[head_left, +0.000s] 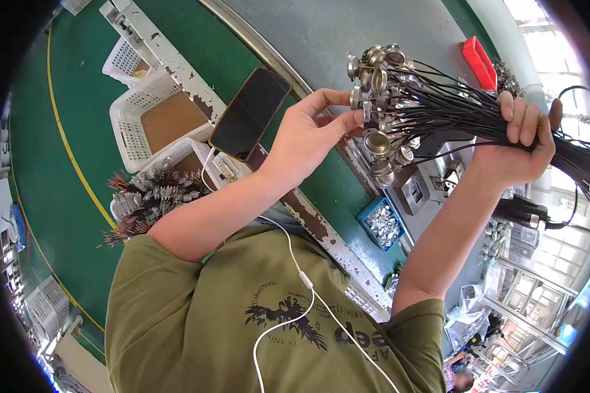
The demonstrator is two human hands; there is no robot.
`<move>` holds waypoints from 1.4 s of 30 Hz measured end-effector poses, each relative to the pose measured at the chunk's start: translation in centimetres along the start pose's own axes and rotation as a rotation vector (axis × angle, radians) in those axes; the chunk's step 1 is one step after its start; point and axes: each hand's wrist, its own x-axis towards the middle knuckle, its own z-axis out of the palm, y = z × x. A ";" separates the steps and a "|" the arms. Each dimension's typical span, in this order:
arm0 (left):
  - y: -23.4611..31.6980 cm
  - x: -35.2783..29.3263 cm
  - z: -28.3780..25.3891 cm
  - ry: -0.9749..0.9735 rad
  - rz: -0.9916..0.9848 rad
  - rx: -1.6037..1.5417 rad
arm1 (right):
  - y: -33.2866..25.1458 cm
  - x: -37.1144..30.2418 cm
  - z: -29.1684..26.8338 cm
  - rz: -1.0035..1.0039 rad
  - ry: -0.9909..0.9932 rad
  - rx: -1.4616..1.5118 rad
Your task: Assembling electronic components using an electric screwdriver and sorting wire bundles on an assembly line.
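My right hand is wrapped round a thick bundle of black wires, raised at the right. Shiny round metal caps sit in a cluster at the bundle's left end. My left hand reaches into that cluster from the left. Its thumb and fingertips pinch one of the metal caps; the fingertips partly cover it. Several wires spread apart near the caps, while the rest run tightly together into my right fist. The far end of the bundle trails off past the right hand.
A dark smartphone with a white cable stands left of my left hand. White baskets and a heap of metal-ended wires lie further left. A blue bin of metal parts sits below the caps. A red bin stands beyond.
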 end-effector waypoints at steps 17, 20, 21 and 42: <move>0.1 2.3 -2.0 -0.174 -0.121 -0.021 | 0.6 0.0 -0.1 -0.056 0.088 -0.078; 0.5 2.2 -2.5 -0.203 0.034 0.155 | 0.6 0.0 -0.1 -0.041 0.086 -0.063; 0.5 2.3 -2.7 -0.224 0.056 0.178 | 0.6 0.1 0.0 -0.032 0.086 -0.054; 3.4 0.4 -3.0 -0.019 0.392 0.634 | 1.7 0.2 1.5 0.069 0.127 -0.058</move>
